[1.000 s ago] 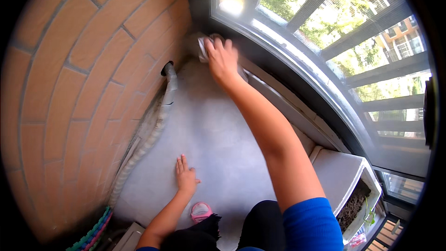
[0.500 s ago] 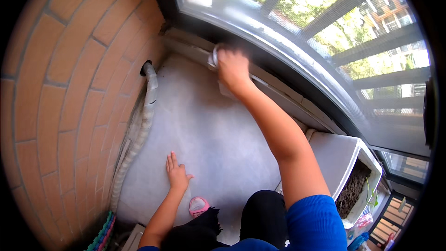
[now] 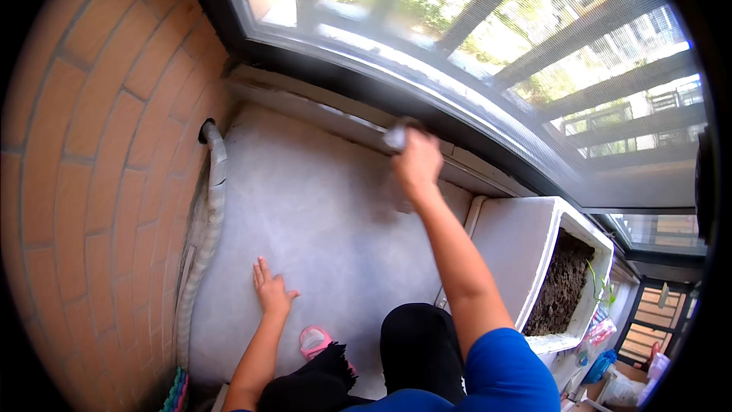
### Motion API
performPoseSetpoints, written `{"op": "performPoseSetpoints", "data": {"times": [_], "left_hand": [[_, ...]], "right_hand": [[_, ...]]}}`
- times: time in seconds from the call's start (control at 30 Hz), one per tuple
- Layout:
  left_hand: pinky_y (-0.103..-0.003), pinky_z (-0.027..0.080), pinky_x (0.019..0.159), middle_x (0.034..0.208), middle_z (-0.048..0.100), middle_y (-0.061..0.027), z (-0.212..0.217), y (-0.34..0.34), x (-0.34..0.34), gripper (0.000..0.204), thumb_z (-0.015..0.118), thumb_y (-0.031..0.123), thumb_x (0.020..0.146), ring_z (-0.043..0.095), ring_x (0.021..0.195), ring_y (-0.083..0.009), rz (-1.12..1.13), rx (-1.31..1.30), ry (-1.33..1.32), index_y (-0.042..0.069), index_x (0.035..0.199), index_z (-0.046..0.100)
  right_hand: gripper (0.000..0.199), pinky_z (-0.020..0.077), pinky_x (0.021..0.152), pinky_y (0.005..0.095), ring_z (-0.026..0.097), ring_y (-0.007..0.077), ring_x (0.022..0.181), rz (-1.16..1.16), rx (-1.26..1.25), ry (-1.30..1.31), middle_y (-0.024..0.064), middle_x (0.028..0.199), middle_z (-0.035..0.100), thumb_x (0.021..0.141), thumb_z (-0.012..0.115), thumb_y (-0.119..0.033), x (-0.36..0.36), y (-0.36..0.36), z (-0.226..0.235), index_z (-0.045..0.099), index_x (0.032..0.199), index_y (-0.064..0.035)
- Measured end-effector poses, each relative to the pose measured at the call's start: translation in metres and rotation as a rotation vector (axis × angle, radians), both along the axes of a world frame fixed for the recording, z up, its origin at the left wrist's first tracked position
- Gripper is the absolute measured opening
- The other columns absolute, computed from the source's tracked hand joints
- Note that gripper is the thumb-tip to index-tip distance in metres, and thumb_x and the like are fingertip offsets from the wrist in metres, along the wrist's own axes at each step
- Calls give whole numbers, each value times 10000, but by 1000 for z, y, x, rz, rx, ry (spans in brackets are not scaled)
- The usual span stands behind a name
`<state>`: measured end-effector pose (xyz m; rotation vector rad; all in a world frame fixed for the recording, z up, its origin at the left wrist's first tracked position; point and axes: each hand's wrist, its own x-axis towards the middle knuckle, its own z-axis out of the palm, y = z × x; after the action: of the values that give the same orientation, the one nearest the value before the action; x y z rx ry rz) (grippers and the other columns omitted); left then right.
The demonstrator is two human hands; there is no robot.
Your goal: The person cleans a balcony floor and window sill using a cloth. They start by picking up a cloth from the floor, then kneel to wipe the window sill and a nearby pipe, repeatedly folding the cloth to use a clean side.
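My right hand (image 3: pixel 421 159) reaches out to the ledge (image 3: pixel 324 113) below the window, its fingers closed round a crumpled whitish cloth (image 3: pixel 394 137). Motion blurs both hand and cloth, and part of the cloth seems to hang below the hand. Nearer to me, my left hand (image 3: pixel 272 291) has its fingers stretched out over the smooth grey surface (image 3: pixel 320 214); it holds nothing. Whether its palm touches that surface, I cannot tell. A pink slipper (image 3: pixel 313 341) shows beside my black trousers.
A brick wall (image 3: pixel 99 206) rises on the left, with a wrapped pipe (image 3: pixel 216 191) running down from a hole in it. To the right stands a white planter (image 3: pixel 534 278) of dark soil. A barred, screened window (image 3: pixel 457 23) curves across the far side.
My right hand has slid with the cloth rightward along the ledge, toward the planter. The whole view has shifted slightly; my left hand keeps its outstretched pose.
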<state>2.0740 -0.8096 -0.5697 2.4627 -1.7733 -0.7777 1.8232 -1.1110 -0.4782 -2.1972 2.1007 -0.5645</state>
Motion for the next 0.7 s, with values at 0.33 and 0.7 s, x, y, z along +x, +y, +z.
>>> {"op": "performPoseSetpoints", "data": {"times": [0.33, 0.7], "left_hand": [[-449, 244, 1045, 1416, 185, -268, -5, 3, 2, 460, 842, 306, 455, 251, 1285, -405, -13, 26, -58, -1, 707, 610], [-458, 241, 1044, 1419, 188, -258, -3, -2, -3, 443, 850, 259, 447, 246, 1281, -423, 21, -26, 29, -6, 676, 579]], "right_hand": [[240, 495, 592, 392, 568, 320, 831, 232, -9, 211, 75, 841, 622, 637, 594, -61, -28, -12, -2, 568, 872, -100], [379, 446, 838, 433, 572, 385, 924, -557, 426, 213, 236, 959, 606, 698, 586, -160, -196, 36, 16, 519, 1045, -23]]}}
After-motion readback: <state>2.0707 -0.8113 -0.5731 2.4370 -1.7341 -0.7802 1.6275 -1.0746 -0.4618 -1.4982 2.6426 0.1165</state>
